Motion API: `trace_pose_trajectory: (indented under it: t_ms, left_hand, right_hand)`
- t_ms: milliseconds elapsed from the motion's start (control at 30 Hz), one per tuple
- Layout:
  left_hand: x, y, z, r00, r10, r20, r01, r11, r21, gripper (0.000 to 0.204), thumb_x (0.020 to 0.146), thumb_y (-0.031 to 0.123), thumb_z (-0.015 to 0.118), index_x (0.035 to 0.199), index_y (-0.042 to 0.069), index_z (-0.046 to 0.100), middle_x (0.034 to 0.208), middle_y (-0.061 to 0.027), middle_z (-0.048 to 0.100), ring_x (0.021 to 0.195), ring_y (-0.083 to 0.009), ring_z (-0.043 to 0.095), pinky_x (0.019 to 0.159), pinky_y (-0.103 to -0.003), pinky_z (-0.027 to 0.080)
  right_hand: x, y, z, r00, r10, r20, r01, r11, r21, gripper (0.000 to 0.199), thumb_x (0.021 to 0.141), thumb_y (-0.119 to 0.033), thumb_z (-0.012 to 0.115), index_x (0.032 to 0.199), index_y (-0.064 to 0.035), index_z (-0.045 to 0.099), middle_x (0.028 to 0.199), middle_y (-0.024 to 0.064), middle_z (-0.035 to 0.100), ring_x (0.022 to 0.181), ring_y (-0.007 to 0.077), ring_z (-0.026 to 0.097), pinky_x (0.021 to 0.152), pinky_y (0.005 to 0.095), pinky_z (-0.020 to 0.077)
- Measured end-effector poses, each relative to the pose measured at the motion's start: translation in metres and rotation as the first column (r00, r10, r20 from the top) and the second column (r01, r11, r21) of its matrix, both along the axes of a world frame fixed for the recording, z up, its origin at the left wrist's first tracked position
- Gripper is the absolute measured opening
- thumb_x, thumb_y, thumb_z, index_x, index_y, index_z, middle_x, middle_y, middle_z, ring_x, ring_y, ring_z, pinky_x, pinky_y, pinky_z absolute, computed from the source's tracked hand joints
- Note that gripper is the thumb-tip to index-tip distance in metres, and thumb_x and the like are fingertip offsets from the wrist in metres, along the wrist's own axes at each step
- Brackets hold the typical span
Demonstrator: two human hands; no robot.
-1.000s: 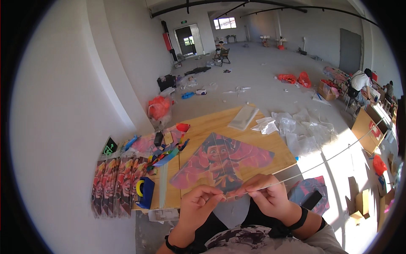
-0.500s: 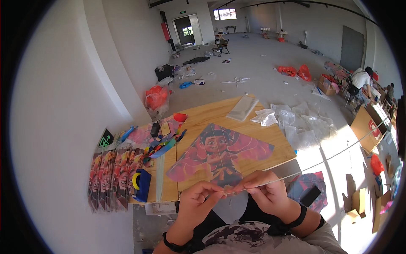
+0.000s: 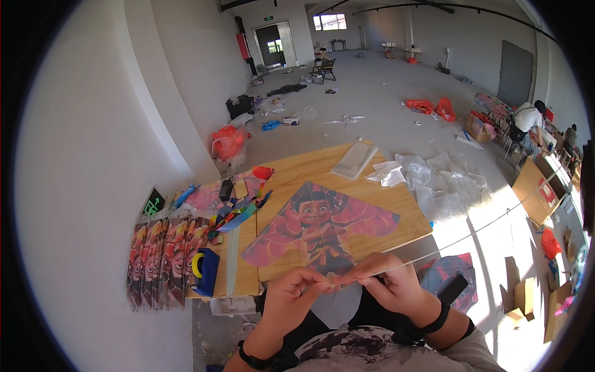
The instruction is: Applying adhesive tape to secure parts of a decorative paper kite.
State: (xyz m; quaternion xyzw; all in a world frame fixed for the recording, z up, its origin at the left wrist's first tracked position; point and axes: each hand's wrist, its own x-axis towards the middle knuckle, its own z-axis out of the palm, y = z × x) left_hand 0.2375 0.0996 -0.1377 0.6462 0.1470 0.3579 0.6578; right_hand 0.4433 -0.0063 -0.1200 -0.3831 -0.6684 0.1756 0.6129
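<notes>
A kite (image 3: 322, 217) printed with a cartoon figure lies on the wooden table (image 3: 285, 180), its lower end toward me. My right hand (image 3: 396, 288) pinches a thin pale rod (image 3: 474, 232), which runs far out to the right in a slight bend. At the kite's lower end, the fingertips of my left hand (image 3: 291, 301) are pressed together close to those of the right. What the left fingers grip is too small to tell. A blue tape dispenser (image 3: 208, 273) with yellow tape stands left of my hands.
Several packaged printed sheets (image 3: 162, 263) hang over the table's left edge. Colourful ribbons (image 3: 238, 220) lie beside a bundle of thin rods (image 3: 233, 263). Clear sleeves (image 3: 354, 160) rest at the far edge, crumpled plastic (image 3: 440, 177) to the right. A co-worker (image 3: 528, 121) bends over at far right.
Both hands stay almost in place, still together at the kite's lower end. The rod's far part has shifted slightly, and the whole view has drifted a little.
</notes>
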Motion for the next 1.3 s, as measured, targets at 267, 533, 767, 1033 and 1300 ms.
trace_pose_trajectory:
  t_ms: [267,533,767,1033,1300]
  left_hand:
    - [0.003,0.008,-0.014,0.992,-0.057,-0.109,0.060,0.998,0.024,0.006,0.095,0.002,0.067,0.100,0.000,0.064,0.095,-0.0055,0.067,0.089,-0.0137,0.064,0.082,-0.027,0.051]
    - [0.007,0.023,-0.016,0.967,-0.070,-0.247,0.117,0.976,0.182,0.006,0.091,0.007,0.072,0.091,0.004,0.066,0.100,-0.0037,0.059,0.091,-0.0148,0.056,0.081,-0.028,0.044]
    - [0.018,0.028,-0.037,0.950,-0.311,0.021,0.312,0.950,-0.018,0.006,0.092,0.002,0.067,0.095,0.003,0.062,0.106,-0.0044,0.053,0.097,-0.0160,0.053,0.088,-0.030,0.042]
    - [0.047,0.022,-0.075,0.908,-0.283,0.310,0.393,0.832,-0.393,0.022,0.103,0.030,0.061,0.096,0.009,0.057,0.104,-0.0010,0.051,0.097,-0.0124,0.049,0.087,-0.029,0.038]
    - [0.067,0.009,-0.076,0.952,-0.161,0.262,0.303,0.636,-0.709,0.026,0.103,0.037,0.059,0.106,0.012,0.061,0.101,0.0026,0.055,0.091,-0.0099,0.049,0.082,-0.031,0.039]
  right_hand:
    - [0.004,0.004,-0.020,0.957,0.046,-0.285,-0.143,0.933,-0.331,0.008,0.098,0.002,0.061,0.106,0.0012,0.061,0.102,0.0119,0.073,0.100,0.0166,0.072,0.085,0.0315,0.0604]
    - [0.018,0.021,-0.058,0.807,0.191,-0.559,-0.397,0.876,-0.275,0.007,0.099,0.003,0.058,0.104,-0.0008,0.062,0.104,0.0127,0.066,0.095,0.0190,0.067,0.085,0.0315,0.0537]
    - [0.016,0.022,-0.069,0.732,0.369,-0.573,-0.577,0.783,-0.232,0.008,0.093,0.005,0.066,0.098,-0.0007,0.068,0.104,0.0109,0.066,0.097,0.0180,0.065,0.086,0.0316,0.0509]
    - [0.005,0.035,-0.066,0.940,0.181,-0.289,-0.255,0.937,-0.240,0.016,0.088,0.000,0.075,0.104,-0.0019,0.074,0.098,0.0055,0.069,0.086,0.0112,0.064,0.077,0.0270,0.0511]
    - [-0.005,0.044,-0.075,0.935,-0.165,-0.314,0.050,0.938,-0.342,0.014,0.086,-0.002,0.077,0.099,-0.0052,0.076,0.098,0.0057,0.063,0.084,0.0138,0.063,0.074,0.0263,0.0510]
